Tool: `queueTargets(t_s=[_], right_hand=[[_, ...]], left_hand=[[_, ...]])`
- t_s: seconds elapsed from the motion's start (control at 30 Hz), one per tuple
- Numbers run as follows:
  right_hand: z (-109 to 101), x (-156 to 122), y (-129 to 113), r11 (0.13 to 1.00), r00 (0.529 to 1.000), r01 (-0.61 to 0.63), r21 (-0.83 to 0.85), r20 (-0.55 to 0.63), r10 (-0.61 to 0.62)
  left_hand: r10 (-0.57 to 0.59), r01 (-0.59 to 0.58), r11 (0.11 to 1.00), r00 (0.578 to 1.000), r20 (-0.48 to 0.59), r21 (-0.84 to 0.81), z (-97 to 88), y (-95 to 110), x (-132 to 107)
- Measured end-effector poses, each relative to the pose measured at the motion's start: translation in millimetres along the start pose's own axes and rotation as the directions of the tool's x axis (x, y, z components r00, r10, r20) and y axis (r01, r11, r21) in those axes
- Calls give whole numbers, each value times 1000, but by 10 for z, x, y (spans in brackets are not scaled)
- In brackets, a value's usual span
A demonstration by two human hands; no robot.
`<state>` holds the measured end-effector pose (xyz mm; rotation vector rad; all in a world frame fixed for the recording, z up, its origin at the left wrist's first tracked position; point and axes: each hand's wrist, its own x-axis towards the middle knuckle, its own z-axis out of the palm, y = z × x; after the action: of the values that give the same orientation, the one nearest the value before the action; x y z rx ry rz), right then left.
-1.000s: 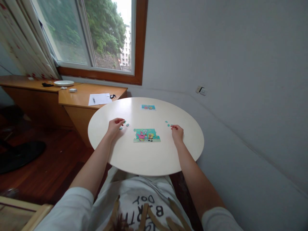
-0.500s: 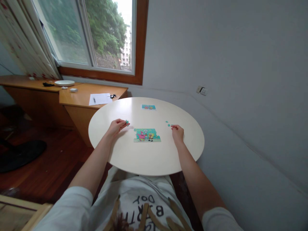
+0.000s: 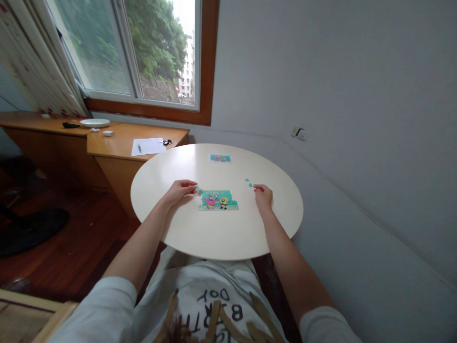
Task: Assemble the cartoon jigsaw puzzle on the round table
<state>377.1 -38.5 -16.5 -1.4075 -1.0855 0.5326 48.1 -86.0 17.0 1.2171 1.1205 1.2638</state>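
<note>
A small cartoon jigsaw puzzle point(image 3: 218, 200) lies in the middle of the round cream table point(image 3: 214, 238). My left hand point(image 3: 182, 189) pinches a teal puzzle piece point(image 3: 197, 188) at the puzzle's upper left corner. To the right of the puzzle rests my right hand point(image 3: 263, 195), fingers curled and pinched on a small teal piece. Two loose teal pieces point(image 3: 248, 182) lie just beyond its fingertips.
A small picture card point(image 3: 220, 158) lies at the table's far side. A wooden desk point(image 3: 117, 143) to the left holds a paper sheet point(image 3: 147, 146), keys and a white plate point(image 3: 94, 123). A grey wall with a socket point(image 3: 299, 134) runs along the right; a window is behind.
My left hand has carried a teal piece rightward from the loose pieces at the left to the puzzle's upper left corner. My right hand has stayed put.
</note>
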Motion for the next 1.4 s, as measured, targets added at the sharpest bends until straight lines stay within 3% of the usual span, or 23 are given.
queueTargets(t_s=[0.33, 1.4], right_hand=[[3, -4, -7, 1000, 1000, -3, -3, 3, 3], [14, 16, 34, 1000, 1000, 10, -2, 1, -10]], left_hand=[[76, -78, 978, 997, 16, 196, 106, 6, -30], [216, -198, 826, 976, 29, 528, 191, -98, 13]])
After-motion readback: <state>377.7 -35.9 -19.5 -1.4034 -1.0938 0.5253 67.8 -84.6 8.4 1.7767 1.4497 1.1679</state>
